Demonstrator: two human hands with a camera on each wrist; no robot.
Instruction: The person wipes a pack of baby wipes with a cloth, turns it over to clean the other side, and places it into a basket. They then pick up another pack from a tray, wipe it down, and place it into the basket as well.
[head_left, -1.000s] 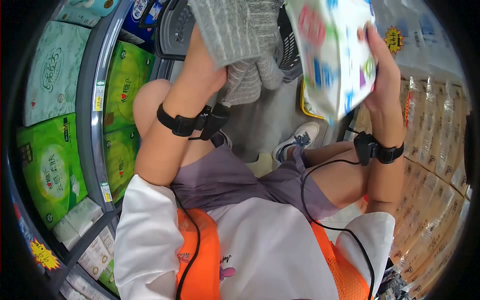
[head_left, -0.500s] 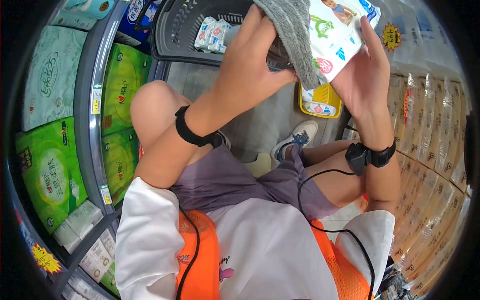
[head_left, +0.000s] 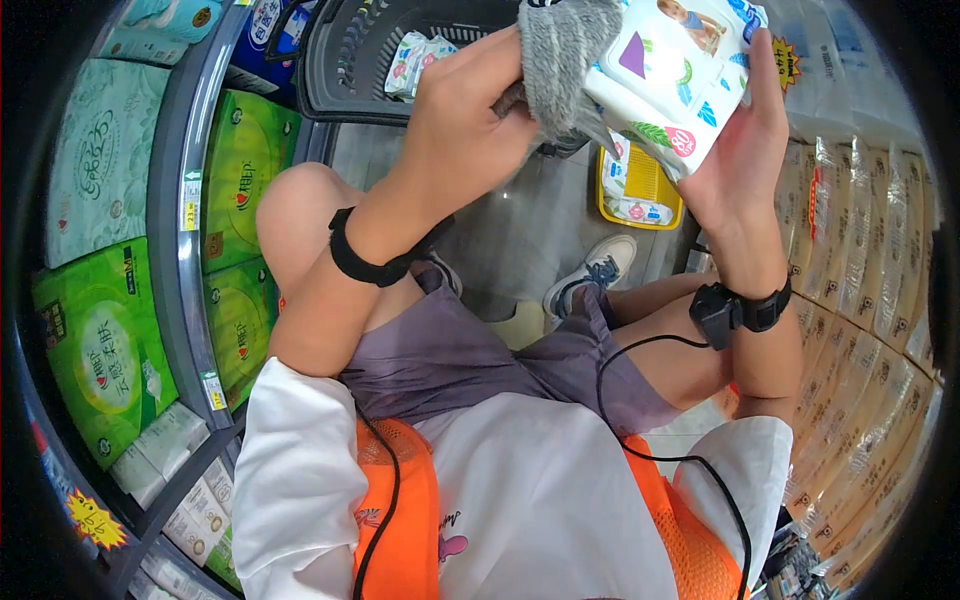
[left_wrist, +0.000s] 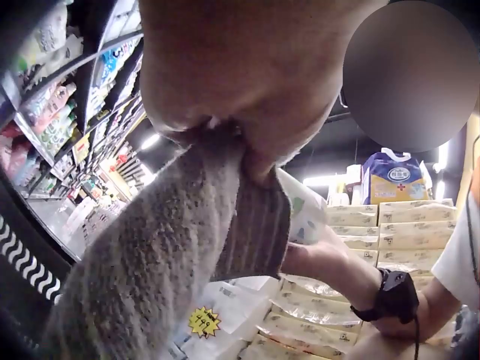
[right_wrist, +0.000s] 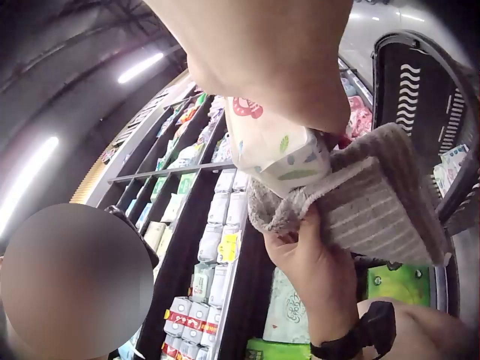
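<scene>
My left hand point(head_left: 470, 100) pinches a grey striped cloth point(head_left: 568, 68) between thumb and fingers. The cloth lies against the left side of a white pack of wet wipes point(head_left: 668, 100), marked 80. My right hand point(head_left: 738, 160) grips that pack from its right and underside, its other fingers hidden behind it. In the left wrist view the cloth point(left_wrist: 157, 247) hangs in folds below the hand. From the right wrist, the pack point(right_wrist: 281, 154) shows its end beside the cloth's bunched edge, with the left thumb pressed on the fabric.
A black basket point(head_left: 345, 95) with small wipe packs point(head_left: 412, 62) stands ahead on the left. On the floor sits a yellow basket point(head_left: 668, 224) with more packs. Shelves with green tissue packs point(head_left: 105, 350) line the left; wrapped tan packs point(head_left: 850, 400) are stacked on the right.
The wipes pack has turned, so its printed face with the child's picture now shows. The cloth has gone from draping over the left hand to being pinched at the pack's left side.
</scene>
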